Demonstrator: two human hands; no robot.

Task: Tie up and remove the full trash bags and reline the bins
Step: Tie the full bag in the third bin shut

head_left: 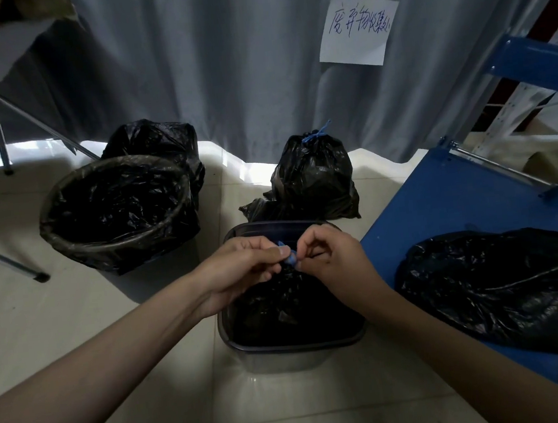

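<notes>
A square grey bin [295, 349] stands on the floor in front of me with a full black trash bag [288, 308] inside it. Over the bag's gathered top, my left hand [242, 270] and my right hand [330, 257] both pinch a blue drawstring [289, 257] between fingertips and thumbs. A tied black bag [315, 180] with a blue knot sits just beyond the bin. A round bin [115, 211] at the left is lined with a black bag. Behind it stands another black bag [156, 138].
A flat black bag [499, 288] lies on a blue platform [459, 202] at the right, beside blue shelving. A grey curtain [237, 60] with a handwritten paper note [358, 29] hangs behind. Metal table legs [1, 137] stand at the left. The floor is pale tile.
</notes>
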